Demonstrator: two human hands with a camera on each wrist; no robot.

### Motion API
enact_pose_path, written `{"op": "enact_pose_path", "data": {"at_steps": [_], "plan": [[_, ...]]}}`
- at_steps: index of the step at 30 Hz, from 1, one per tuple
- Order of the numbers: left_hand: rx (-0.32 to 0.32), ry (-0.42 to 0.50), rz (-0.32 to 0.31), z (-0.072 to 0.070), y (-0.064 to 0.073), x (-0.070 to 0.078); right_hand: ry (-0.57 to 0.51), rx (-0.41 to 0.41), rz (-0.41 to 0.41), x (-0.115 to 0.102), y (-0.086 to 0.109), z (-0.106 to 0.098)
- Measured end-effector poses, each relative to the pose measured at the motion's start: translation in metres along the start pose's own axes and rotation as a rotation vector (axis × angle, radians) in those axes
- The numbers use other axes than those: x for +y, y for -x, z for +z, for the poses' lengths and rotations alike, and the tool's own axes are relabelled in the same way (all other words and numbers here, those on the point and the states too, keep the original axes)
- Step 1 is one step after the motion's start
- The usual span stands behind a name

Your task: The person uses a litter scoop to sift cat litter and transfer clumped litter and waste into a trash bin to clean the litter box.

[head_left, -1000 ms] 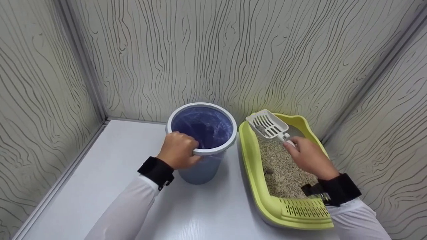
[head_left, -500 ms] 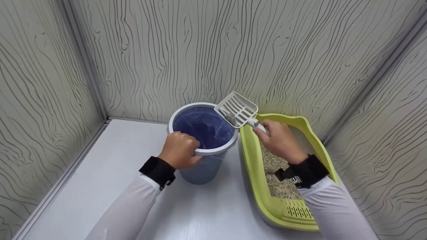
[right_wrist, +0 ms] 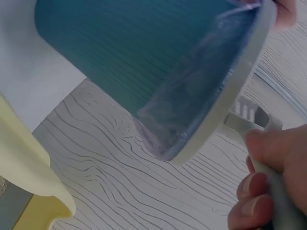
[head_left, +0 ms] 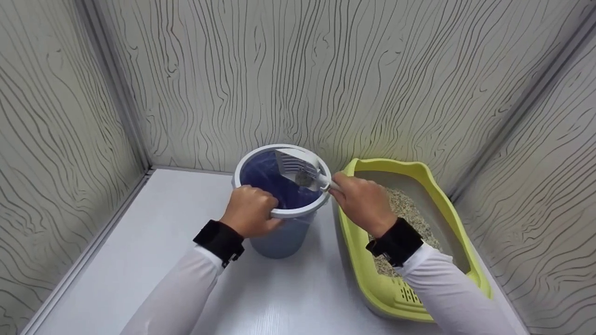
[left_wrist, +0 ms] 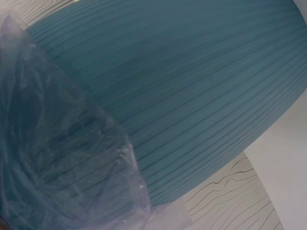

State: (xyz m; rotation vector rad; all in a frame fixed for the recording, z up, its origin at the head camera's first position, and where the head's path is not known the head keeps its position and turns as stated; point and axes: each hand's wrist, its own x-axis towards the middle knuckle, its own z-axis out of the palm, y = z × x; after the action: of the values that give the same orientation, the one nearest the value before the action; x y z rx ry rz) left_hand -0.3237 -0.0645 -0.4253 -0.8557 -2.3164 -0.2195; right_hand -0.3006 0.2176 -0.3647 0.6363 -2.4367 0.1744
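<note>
Right hand (head_left: 365, 202) grips the handle of a white slotted litter scoop (head_left: 307, 160), fingers and thumb closed around it. Left hand (head_left: 250, 209) is curled over the near-left rim of the blue waste bin (head_left: 279, 242), gripping it; plastic liner (left_wrist: 72, 143) hangs over the bin's outside. Key relation: scoop's long axis runs left and slightly away from the right fingers, so its head sits over the bin mouth, toward the right side. Right hand itself is outside the rim. Scoop head looks tilted, grey clump (head_left: 303, 178) on the slots near the neck. Can't tell if scoop touches rim. Yellow litter box (head_left: 354, 232) stands just right of bin.
</note>
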Motion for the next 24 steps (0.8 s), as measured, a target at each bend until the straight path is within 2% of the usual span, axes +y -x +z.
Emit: {"op": "enact_pose_path", "data": {"at_steps": [4,7,14,24], "plan": [[0.016,0.002,0.006,0.0007,-0.0005,0.0009,0.049,0.078,-0.082,-0.0011,0.0018,0.0076],[0.029,0.002,0.011,0.0012,-0.0007,0.0011,0.06,0.107,-0.108,-0.0021,0.0015,0.0094],[0.022,0.001,0.015,0.001,-0.0018,0.0005,0.049,0.119,-0.092,-0.0028,0.0003,0.007],[0.007,-0.005,0.004,-0.0001,-0.0003,0.0003,-0.04,0.091,-0.047,0.0001,0.0035,0.0079]]}}
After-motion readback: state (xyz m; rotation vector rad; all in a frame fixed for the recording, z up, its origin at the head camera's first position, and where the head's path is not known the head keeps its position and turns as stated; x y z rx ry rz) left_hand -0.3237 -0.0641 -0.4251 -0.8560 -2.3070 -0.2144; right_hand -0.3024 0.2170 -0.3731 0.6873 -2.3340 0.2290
